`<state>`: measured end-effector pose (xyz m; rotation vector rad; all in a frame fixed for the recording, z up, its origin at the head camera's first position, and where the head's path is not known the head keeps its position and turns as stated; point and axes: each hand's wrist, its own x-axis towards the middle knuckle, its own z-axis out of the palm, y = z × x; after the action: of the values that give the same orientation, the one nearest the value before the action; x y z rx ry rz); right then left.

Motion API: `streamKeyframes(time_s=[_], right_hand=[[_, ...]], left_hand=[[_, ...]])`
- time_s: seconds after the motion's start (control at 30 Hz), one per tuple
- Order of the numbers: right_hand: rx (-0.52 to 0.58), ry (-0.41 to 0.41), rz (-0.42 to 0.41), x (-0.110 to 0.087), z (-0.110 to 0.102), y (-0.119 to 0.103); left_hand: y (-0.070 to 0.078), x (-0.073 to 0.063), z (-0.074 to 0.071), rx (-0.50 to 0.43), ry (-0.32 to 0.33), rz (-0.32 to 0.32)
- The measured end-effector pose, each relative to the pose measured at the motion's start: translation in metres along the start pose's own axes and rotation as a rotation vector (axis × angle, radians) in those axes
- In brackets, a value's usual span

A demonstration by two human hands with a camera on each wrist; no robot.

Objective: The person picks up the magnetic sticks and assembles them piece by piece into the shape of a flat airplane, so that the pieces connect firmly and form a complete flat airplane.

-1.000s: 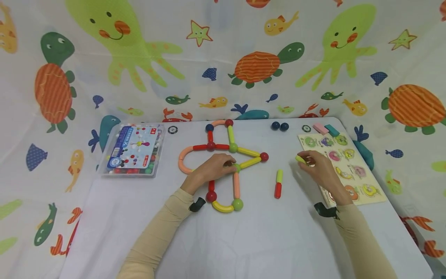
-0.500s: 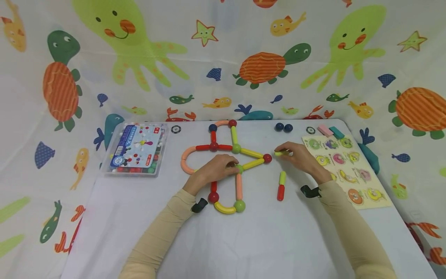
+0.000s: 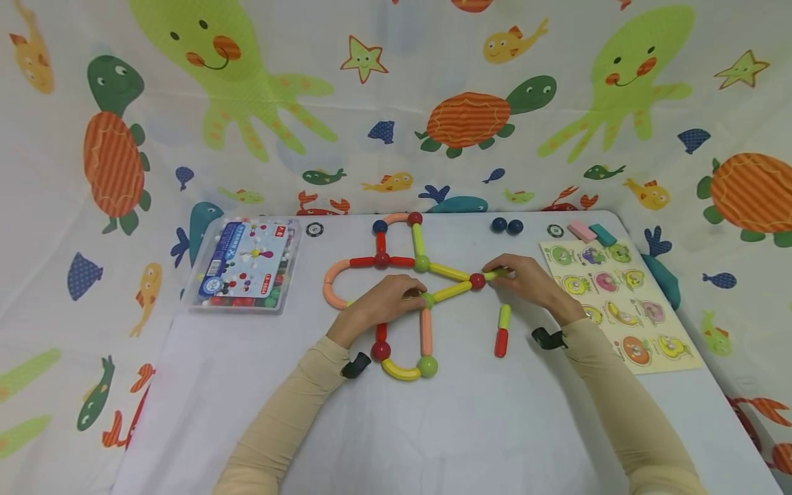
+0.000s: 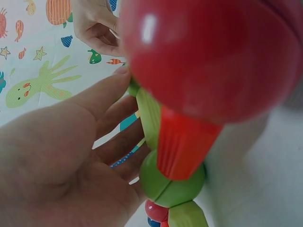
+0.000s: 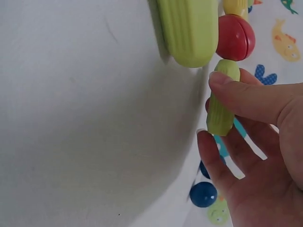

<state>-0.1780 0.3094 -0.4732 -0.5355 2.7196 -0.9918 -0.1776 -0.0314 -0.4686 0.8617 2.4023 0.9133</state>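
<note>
A flat figure of magnetic rods and balls lies on the table, with a red ball (image 3: 478,281) at its right tip. My right hand (image 3: 524,277) pinches a short light green rod (image 5: 220,118) between thumb and fingers; the rod's end meets that red ball. My left hand (image 3: 386,302) lies over the figure's middle, its thumb and fingers pinching a green ball (image 3: 427,300) where a yellow rod (image 3: 452,291) and a peach rod (image 3: 426,331) join. The left hand hides part of the figure. A light green rod and a red rod (image 3: 501,342) lie end to end near the right hand.
A clear plastic box (image 3: 241,267) of parts stands at the left. Two dark blue balls (image 3: 515,226) sit at the back. At the right lie a fruit puzzle board (image 3: 674,363), a pink block (image 3: 581,230) and a teal block (image 3: 603,235).
My right hand has carried the light green rod leftward from beside the puzzle board, and its end now touches the red ball. My left hand has stayed on the figure.
</note>
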Motion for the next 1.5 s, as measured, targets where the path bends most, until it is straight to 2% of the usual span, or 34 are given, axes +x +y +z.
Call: streamKeyframes(time_s=[0.33, 0.47, 0.6, 0.7, 0.87, 1.0, 1.37, 1.5], right_hand=[[0.01, 0.0, 0.02, 0.001, 0.003, 0.002], [-0.017, 0.067, 0.026, -0.005, 0.003, 0.0], [-0.05, 0.143, 0.001, -0.024, 0.002, -0.008], [-0.069, 0.103, -0.029, -0.044, 0.004, -0.016], [-0.135, -0.035, -0.077, -0.072, 0.014, -0.024], [-0.216, -0.053, -0.103, -0.084, 0.022, -0.024], [-0.267, 0.03, 0.068, -0.115, 0.022, -0.015], [-0.267, 0.067, 0.176, -0.13, 0.012, -0.011]], left_hand=[[0.001, -0.001, 0.0, -0.004, -0.002, -0.004], [0.0, 0.0, 0.001, -0.006, -0.003, -0.003], [0.0, -0.002, 0.001, -0.01, 0.001, -0.006], [0.001, -0.004, -0.001, -0.012, 0.011, -0.012], [0.001, -0.006, -0.002, -0.001, 0.024, -0.011], [-0.001, -0.007, -0.001, 0.013, 0.028, -0.002], [-0.001, -0.007, -0.001, 0.004, 0.028, -0.004], [-0.001, -0.007, -0.002, 0.001, 0.026, -0.014]])
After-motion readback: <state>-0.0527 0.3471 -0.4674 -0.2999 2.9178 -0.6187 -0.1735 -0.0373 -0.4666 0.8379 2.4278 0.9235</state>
